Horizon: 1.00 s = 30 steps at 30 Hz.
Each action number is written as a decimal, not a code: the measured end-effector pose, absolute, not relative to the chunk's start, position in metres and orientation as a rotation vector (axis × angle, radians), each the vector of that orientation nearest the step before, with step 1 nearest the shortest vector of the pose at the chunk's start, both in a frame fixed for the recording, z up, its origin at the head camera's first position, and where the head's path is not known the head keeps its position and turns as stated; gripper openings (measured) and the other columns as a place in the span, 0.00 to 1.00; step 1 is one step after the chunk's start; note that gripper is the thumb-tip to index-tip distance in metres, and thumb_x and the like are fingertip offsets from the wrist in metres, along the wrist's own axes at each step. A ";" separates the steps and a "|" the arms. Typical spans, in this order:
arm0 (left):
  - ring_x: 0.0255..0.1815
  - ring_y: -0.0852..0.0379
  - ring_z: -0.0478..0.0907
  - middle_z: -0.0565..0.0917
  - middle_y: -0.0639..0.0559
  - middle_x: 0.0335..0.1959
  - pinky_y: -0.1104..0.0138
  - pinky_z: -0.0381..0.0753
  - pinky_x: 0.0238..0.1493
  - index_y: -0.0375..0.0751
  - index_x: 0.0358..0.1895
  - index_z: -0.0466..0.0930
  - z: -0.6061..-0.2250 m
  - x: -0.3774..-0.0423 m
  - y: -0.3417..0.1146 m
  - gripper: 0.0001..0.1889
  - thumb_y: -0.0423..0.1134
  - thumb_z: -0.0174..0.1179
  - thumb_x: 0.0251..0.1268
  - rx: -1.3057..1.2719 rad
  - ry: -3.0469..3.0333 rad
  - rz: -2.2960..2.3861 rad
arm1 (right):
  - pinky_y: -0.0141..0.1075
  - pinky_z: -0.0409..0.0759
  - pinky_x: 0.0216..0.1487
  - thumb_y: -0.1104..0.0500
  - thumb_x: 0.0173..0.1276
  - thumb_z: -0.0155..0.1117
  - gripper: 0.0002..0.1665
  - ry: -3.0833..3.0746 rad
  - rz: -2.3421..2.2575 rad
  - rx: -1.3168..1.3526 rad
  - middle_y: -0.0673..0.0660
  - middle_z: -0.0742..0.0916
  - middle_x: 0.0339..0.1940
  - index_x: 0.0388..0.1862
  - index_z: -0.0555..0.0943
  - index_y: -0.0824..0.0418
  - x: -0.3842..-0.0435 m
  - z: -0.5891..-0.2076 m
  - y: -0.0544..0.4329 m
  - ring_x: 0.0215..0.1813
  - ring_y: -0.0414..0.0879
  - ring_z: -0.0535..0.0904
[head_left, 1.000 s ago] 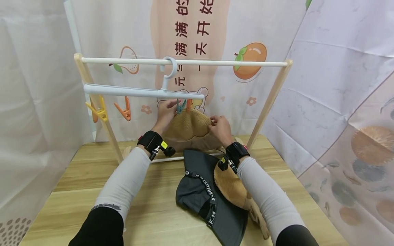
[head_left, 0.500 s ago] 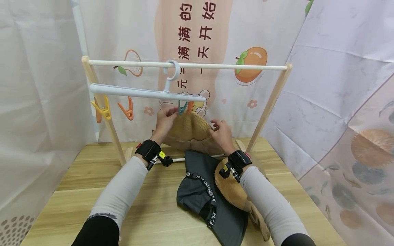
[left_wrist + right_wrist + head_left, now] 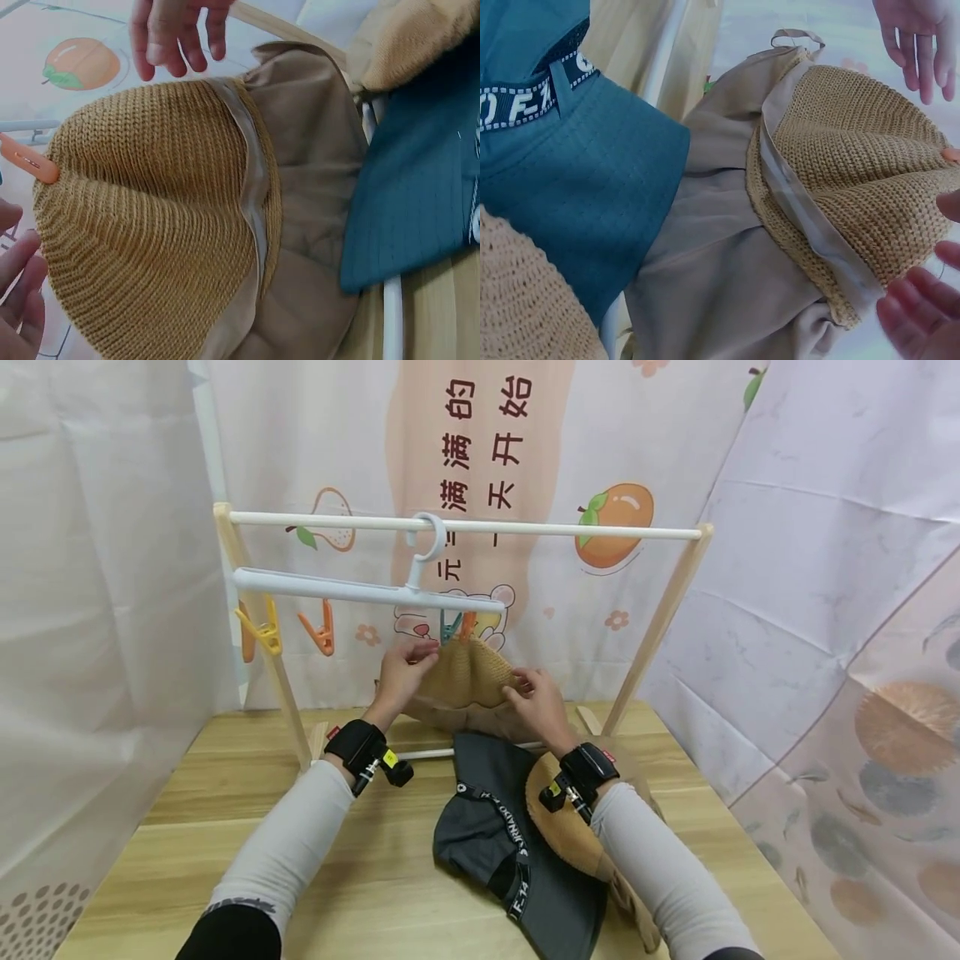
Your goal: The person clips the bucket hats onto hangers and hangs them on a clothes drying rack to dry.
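A tan knitted sun hat (image 3: 467, 672) with a taupe cloth brim hangs from an orange clip (image 3: 468, 625) under the pale blue hanger (image 3: 360, 591). Beside that clip hangs a teal clip (image 3: 449, 627). My left hand (image 3: 406, 673) is at the hat's left side, just below the teal clip, its fingers loosely bent around nothing. On the other side my right hand (image 3: 537, 700) has its fingertips close to the hat's edge; in the left wrist view those fingers (image 3: 166, 37) hang loose, apart from the knit (image 3: 150, 217).
The hanger hooks over the white rod of a wooden rack (image 3: 660, 618). A yellow clip (image 3: 264, 628) and another orange clip (image 3: 321, 628) hang at left. On the table (image 3: 375, 868) lie a dark grey hat (image 3: 517, 843) and another tan hat (image 3: 566, 827), partly under my right forearm.
My left hand has come down slightly, away from the teal clip. The fingers of my right hand have loosened at the hat's edge. The hat still hangs, and the head view has shifted slightly.
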<state>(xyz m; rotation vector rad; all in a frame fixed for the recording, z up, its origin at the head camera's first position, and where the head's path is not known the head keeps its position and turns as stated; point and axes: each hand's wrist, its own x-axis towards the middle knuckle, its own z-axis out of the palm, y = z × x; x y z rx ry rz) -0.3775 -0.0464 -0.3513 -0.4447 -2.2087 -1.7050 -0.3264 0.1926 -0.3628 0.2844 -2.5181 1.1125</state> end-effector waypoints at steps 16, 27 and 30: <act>0.66 0.45 0.73 0.80 0.44 0.61 0.52 0.69 0.68 0.41 0.60 0.78 -0.354 -0.358 -0.055 0.19 0.41 0.61 0.68 -0.547 -2.455 -1.409 | 0.46 0.75 0.44 0.49 0.73 0.59 0.27 -2.619 0.964 0.382 0.66 0.80 0.47 0.63 0.76 0.64 -0.312 -0.361 0.196 0.44 0.56 0.77; 0.44 0.42 0.84 0.76 0.41 0.64 0.51 0.81 0.46 0.40 0.63 0.75 -0.371 -0.348 -0.063 0.22 0.39 0.62 0.67 -0.601 -2.534 -1.301 | 0.58 0.67 0.68 0.43 0.74 0.55 0.33 -2.767 0.896 0.418 0.63 0.74 0.69 0.71 0.70 0.57 -0.293 -0.366 0.198 0.71 0.62 0.66; 0.51 0.42 0.82 0.76 0.42 0.65 0.49 0.78 0.54 0.40 0.64 0.74 -0.377 -0.344 -0.062 0.23 0.41 0.62 0.67 -0.635 -2.559 -1.263 | 0.60 0.65 0.69 0.43 0.73 0.56 0.33 -2.775 0.868 0.424 0.64 0.72 0.70 0.71 0.70 0.58 -0.288 -0.370 0.198 0.73 0.63 0.65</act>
